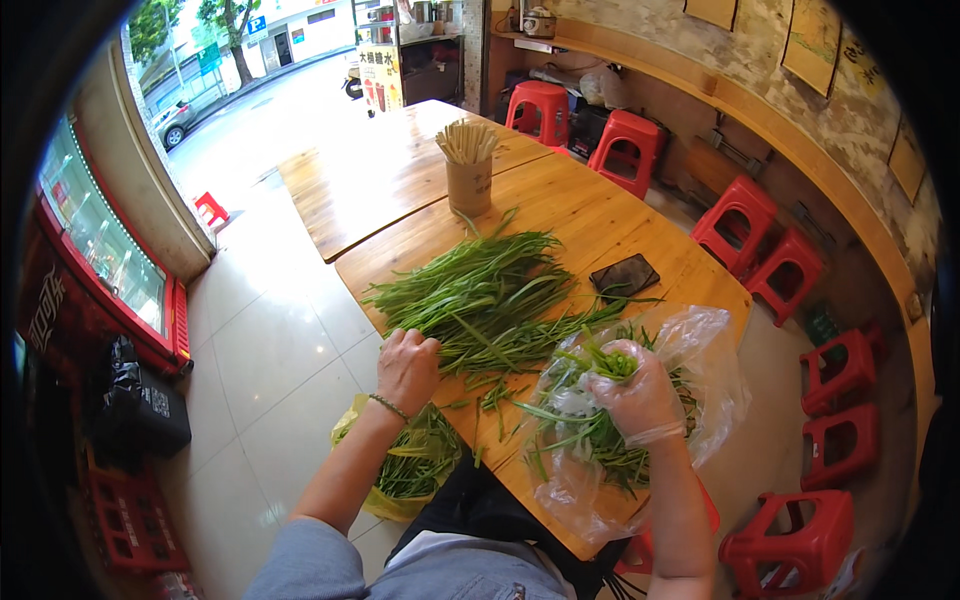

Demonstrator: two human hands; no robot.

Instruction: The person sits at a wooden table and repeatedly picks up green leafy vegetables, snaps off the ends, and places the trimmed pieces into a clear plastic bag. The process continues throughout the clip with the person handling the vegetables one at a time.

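Note:
A large heap of long green leafy vegetable stems (480,289) lies across the wooden table (600,225). At the heap's near left edge is my bare left hand (409,367), fingers curled down at the stems; whether it grips any is hidden. My right hand (637,394), in a clear plastic glove, is closed around a small bunch of green stems (611,361) above an open clear plastic bag (720,390) that holds more greens. Short cut pieces (495,394) lie between the two hands. Below my left forearm, a yellow plastic bag (397,506) holds cut greens.
A dark smartphone (625,276) lies right of the heap, and a holder of chopsticks (470,184) stands behind it. Red plastic stools (735,221) line the right wall. On the left are a red drinks fridge (176,330), a black bag (142,412) and a red crate (135,525).

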